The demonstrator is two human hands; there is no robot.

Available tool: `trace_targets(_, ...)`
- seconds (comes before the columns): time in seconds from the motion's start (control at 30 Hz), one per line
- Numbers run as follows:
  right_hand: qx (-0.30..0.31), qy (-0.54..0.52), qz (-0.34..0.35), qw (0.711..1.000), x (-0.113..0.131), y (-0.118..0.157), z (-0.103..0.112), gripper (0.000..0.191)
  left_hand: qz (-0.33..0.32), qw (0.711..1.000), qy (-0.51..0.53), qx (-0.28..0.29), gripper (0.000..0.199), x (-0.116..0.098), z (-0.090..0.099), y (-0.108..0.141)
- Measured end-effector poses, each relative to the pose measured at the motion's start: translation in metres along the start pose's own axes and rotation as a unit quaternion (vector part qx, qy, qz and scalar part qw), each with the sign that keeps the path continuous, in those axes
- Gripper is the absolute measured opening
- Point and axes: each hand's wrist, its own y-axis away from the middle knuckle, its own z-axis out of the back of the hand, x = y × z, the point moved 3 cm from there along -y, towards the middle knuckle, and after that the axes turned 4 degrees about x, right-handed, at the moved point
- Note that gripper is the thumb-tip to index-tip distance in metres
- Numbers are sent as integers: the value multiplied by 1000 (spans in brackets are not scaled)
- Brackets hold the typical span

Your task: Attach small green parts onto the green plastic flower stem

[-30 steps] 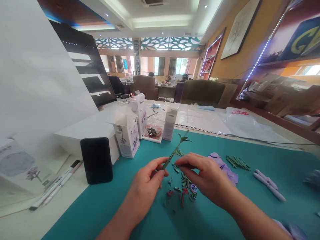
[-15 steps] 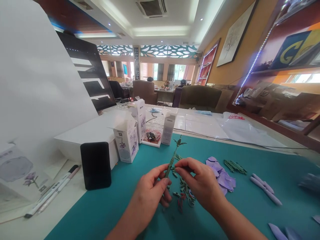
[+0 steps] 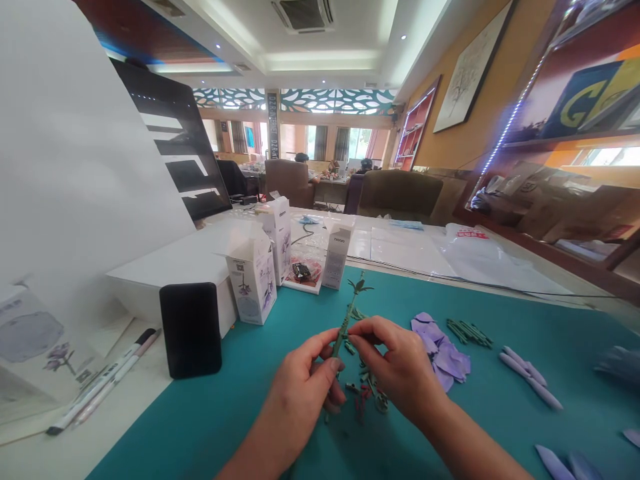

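Note:
My left hand (image 3: 305,380) pinches the lower end of a thin green toy-brick plant stem (image 3: 350,309) that points up and away, with small leaves at its tip. My right hand (image 3: 395,363) has its fingertips on the same stem a little higher, thumb and forefinger closed on it. Under both hands lies a small heap of green and red tiny parts (image 3: 367,393) on the teal mat (image 3: 500,427). Purple petal pieces (image 3: 443,347) lie just right of my right hand.
A black phone (image 3: 191,329) stands at the mat's left edge before a white box (image 3: 170,267). Small white cartons (image 3: 253,277) and a parts bag (image 3: 303,272) stand behind. Green rods (image 3: 470,331), pale purple leaf pieces (image 3: 530,383) and pens (image 3: 103,390) lie around. People sit far back.
The view has tilted down a little and both hands have drawn closer together on the stem, which now stands more upright. Nothing was let go.

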Motion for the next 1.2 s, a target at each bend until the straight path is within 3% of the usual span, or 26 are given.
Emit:
trace_targets(0.4, -10, 33, 49, 998, 3, 1, -2, 14, -25, 997, -66, -32, 48, 2, -2, 3)
trace_targets(0.57, -27, 24, 35, 999, 4, 4, -5, 16, -30, 998, -55, -31, 48, 2, -4, 6)
trace_targets(0.9, 3, 9, 28, 1000, -1, 4, -8, 13, -35, 997, -56, -34, 48, 3, -4, 4)
trace_targets(1.0, -8, -34, -9, 999, -2, 4, -9, 11, -37, 997, -57, -37, 47, 3, -5, 4)
trace_targets(1.1, -6, -139, -88, 986, -3, 3, -10, 8, -40, 997, -56, -38, 47, 2, -5, 5)
trace_targets(1.2, 18, -323, -171, 931, -4, 0, -13, 11, -46, 997, -48, -30, 46, -1, -5, 7)
